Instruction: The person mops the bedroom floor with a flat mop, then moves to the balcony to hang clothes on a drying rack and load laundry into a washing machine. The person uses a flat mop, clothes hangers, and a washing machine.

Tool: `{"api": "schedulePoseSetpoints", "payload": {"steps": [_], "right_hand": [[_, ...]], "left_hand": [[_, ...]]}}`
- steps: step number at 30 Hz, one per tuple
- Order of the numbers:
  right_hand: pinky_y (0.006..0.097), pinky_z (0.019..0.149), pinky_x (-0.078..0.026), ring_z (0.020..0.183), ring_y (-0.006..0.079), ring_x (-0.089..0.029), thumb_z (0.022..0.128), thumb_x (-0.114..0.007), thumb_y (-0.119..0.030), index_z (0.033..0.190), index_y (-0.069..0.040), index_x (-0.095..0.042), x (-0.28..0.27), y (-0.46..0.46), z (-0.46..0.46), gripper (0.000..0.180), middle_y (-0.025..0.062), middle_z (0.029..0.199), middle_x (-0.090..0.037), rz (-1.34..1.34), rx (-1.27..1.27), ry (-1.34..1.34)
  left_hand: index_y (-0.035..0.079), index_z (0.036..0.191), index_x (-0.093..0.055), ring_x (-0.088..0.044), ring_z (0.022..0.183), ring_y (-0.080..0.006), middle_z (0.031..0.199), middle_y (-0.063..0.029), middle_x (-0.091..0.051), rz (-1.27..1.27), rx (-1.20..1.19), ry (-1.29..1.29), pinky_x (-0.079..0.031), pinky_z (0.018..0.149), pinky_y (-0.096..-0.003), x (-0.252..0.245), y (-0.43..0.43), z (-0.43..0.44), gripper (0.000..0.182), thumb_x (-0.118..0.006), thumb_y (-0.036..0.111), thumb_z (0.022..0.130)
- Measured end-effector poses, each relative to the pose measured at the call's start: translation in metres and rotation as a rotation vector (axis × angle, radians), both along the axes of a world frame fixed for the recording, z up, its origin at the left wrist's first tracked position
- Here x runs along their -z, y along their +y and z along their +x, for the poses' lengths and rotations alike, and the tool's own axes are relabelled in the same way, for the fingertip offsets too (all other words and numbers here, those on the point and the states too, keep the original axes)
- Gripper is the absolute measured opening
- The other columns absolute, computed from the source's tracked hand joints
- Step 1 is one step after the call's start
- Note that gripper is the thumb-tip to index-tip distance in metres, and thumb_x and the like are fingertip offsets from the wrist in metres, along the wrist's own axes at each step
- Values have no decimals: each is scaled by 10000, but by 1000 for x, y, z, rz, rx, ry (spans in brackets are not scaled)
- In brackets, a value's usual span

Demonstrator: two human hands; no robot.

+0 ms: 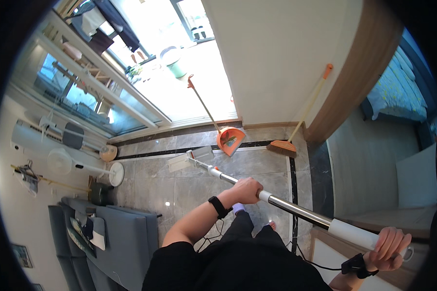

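A flat mop with a steel-and-white pole [300, 210] slants across my body. My left hand [247, 190] is wrapped around its middle, below a white collar. Up at the white end grip, my right hand [389, 249] closes on the pole near a hanging loop. The mop's flat head [191, 159] rests on the grey tiled floor [156, 189], partly light and partly translucent in look. Just beyond the head stands an orange dustpan [230, 141] on a long handle. Dark bands circle both my wrists, and a black cable trails from the right one.
An orange broom [284, 147] leans against the wall by a wooden door frame [353, 72]. On the left are a grey sofa [127, 232], a white standing fan [116, 174] and a dark bin [101, 194]. Sliding glass doors [105, 91] open onto a bright balcony with a green bucket [176, 69].
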State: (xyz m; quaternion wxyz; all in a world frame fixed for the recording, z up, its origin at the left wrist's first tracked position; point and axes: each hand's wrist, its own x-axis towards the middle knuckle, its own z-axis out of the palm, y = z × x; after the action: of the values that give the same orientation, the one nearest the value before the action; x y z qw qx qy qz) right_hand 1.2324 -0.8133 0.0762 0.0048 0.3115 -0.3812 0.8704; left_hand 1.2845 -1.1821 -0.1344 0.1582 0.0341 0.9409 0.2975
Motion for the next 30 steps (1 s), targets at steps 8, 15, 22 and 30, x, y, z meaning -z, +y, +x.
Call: {"api": "schedulePoseSetpoints", "payload": {"steps": [8, 15, 22, 30], "right_hand": [[256, 468, -514, 390, 102, -543, 659, -723, -56, 613, -98, -430, -22, -141, -21, 300, 20, 460, -537, -11, -276, 235], [339, 662, -500, 741, 237, -598, 693, -754, -250, 941, -68, -472, -16, -292, -63, 418, 173, 899, -581, 32, -431, 398], [289, 742, -480, 870, 195, -597, 858, -471, -84, 1041, 22, -528, 58, -439, -136, 219, 120, 1005, -583, 662, -477, -154], [278, 607, -513, 759, 195, -619, 825, -592, -165, 1265, 28, -339, 216, -614, -211, 543, 170, 1217, -446, 850, -629, -429]], "left_hand": [[83, 674, -602, -588, 686, -345, 645, -131, -593, 27, -192, 114, -455, 602, -436, -4, -118, -4, 106, -614, 142, 587], [131, 835, -683, -616, 762, -313, 764, -117, -646, 19, -268, 130, -490, 683, -387, 5, -250, -23, 220, -615, 138, 626], [39, 766, -596, -581, 719, -377, 715, -172, -606, 4, -563, 217, -462, 630, -426, 24, -398, -19, 236, -651, 265, 727], [72, 592, -460, -380, 554, -59, 567, 49, -415, 479, -905, 405, -327, 499, -247, 38, -495, -2, 274, -697, 108, 724]]}}
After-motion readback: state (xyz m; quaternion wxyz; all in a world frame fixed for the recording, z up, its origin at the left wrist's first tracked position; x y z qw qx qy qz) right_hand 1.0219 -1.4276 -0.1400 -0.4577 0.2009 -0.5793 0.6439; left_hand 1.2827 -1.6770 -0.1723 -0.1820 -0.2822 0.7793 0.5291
